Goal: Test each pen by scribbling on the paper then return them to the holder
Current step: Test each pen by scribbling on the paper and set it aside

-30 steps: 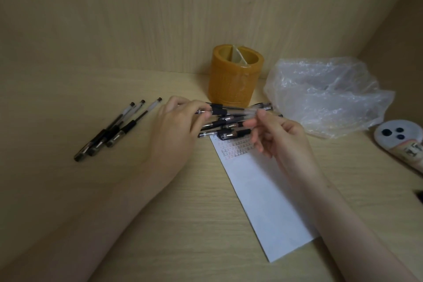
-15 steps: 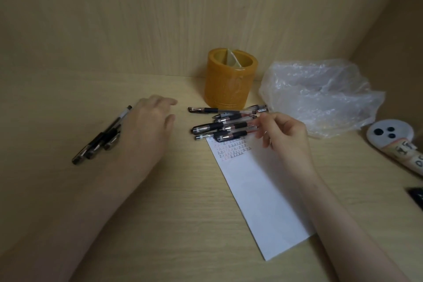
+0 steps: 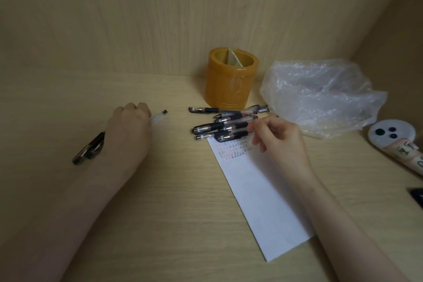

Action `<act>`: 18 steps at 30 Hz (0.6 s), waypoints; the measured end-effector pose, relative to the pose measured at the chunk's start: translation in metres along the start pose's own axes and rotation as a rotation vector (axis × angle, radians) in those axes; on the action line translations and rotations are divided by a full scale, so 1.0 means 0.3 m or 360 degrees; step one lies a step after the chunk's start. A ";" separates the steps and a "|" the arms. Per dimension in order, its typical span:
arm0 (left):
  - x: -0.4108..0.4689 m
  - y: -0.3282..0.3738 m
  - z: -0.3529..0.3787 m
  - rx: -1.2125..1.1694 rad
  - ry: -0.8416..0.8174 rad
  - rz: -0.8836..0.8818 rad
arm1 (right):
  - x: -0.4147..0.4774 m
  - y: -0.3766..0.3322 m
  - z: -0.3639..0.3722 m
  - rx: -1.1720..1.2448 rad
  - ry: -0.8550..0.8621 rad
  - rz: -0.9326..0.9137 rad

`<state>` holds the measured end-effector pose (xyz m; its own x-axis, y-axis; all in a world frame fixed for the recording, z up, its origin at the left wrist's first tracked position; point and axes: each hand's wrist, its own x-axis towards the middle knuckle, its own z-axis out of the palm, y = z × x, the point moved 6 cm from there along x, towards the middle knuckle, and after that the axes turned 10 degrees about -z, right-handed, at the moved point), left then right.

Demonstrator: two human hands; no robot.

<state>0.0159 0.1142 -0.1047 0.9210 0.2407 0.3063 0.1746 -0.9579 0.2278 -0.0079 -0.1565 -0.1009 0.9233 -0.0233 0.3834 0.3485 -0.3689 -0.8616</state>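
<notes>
An orange pen holder [image 3: 231, 84] stands at the back against the wall, with no pen showing in it. In front of it lies a pile of several black-capped pens [image 3: 219, 126], overlapping the top of a white paper [image 3: 263, 190] that carries small scribbles. My right hand [image 3: 279, 139] rests at the pile's right end, its thumb and forefinger pinching the end of one pen there. Far to the left, my left hand [image 3: 130, 126] curls over a separate group of pens [image 3: 89, 151]; a clear pen end sticks out past its fingers.
A crumpled clear plastic bag [image 3: 320, 94] lies right of the holder. A white round object with black dots [image 3: 389, 133] sits at the far right, with a dark item [image 3: 416, 192] at the frame's edge. Wooden walls close the back and right.
My left hand left the pile, moved left and curled over the separate pens. My right hand dropped to the pile's right end.
</notes>
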 end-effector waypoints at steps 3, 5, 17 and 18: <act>-0.019 0.028 -0.028 -0.0180 0.0049 0.0051 | 0.001 0.004 0.007 0.0012 -0.0022 0.0004; -0.044 0.073 -0.073 -0.0412 0.0141 0.0166 | 0.000 0.000 0.012 0.0074 -0.0041 -0.0001; -0.216 0.296 -0.093 -0.1215 -0.0351 0.0719 | -0.033 -0.060 0.105 0.0807 -0.0408 -0.0083; -0.219 0.293 -0.094 -0.1261 -0.0366 0.0624 | -0.031 -0.061 0.104 0.0874 -0.0394 -0.0092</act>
<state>-0.0389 0.0186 -0.0788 0.9255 -0.1976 0.3232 -0.3774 -0.5564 0.7403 -0.0178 -0.1205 -0.0992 0.8876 0.2235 0.4028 0.3708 0.1721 -0.9126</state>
